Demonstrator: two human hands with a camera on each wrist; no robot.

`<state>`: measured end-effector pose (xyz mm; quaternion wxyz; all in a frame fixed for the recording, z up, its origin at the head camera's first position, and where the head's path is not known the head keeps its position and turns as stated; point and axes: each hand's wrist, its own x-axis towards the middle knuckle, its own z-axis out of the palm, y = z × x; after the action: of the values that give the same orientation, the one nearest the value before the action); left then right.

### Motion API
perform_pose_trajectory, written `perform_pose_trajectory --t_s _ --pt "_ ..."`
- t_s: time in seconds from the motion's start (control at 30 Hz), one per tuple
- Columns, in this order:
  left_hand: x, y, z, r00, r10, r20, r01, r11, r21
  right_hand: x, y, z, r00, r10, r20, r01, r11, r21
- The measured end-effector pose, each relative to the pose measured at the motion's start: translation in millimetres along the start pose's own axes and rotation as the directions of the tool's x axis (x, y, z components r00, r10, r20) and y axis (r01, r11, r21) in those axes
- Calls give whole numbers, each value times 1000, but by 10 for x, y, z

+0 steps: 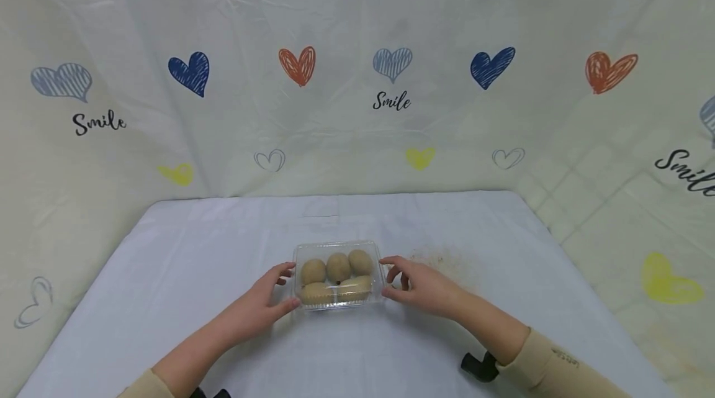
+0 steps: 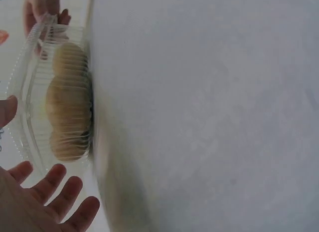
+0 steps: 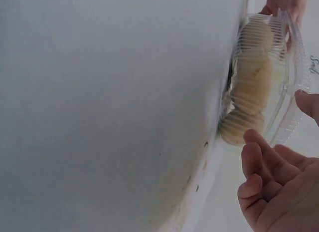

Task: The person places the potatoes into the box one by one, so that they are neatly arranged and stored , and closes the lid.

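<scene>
On the white-covered table sits a clear plastic clamshell box (image 1: 335, 296) with its lid down. Several brown potatoes (image 1: 337, 268) lie inside it, seen through the ribbed walls. My left hand (image 1: 261, 305) is at the box's left side, thumb towards the near corner and fingers spread. In the left wrist view those fingers (image 2: 69, 198) look loosely bent beside the wall. On the opposite side is my right hand (image 1: 421, 286), thumb and index finger at the box's edge, other fingers bent inwards. Whether any fingertips touch the plastic is hard to tell.
Brown crumbs of dirt (image 1: 441, 259) are scattered on the tablecloth (image 1: 223, 243) right of the box. Behind the table hangs a pale backdrop (image 1: 341, 125) printed with hearts and "Smile". Black wrist mount (image 1: 479, 367) shows under the right forearm.
</scene>
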<state>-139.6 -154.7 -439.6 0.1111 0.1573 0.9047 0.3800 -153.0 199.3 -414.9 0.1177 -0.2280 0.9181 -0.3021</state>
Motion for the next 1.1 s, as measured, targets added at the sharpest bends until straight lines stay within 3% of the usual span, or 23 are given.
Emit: perform_pose_trajectory --t_s 0.17,0.43,0.8,1.1 --pt "-3 40 -5 997 -1 79 12 991 -134 22 -38 16 999 20 27 -22 995 100" --pt "3 31 17 986 15 166 37 952 -305 48 -43 47 996 63 58 -72 982 174" --pt "17 53 37 983 -17 185 102 882 -459 65 -14 93 993 60 98 -87 946 313" --pt "32 35 26 978 -33 204 130 864 -487 69 4 117 988 88 123 -133 896 423"
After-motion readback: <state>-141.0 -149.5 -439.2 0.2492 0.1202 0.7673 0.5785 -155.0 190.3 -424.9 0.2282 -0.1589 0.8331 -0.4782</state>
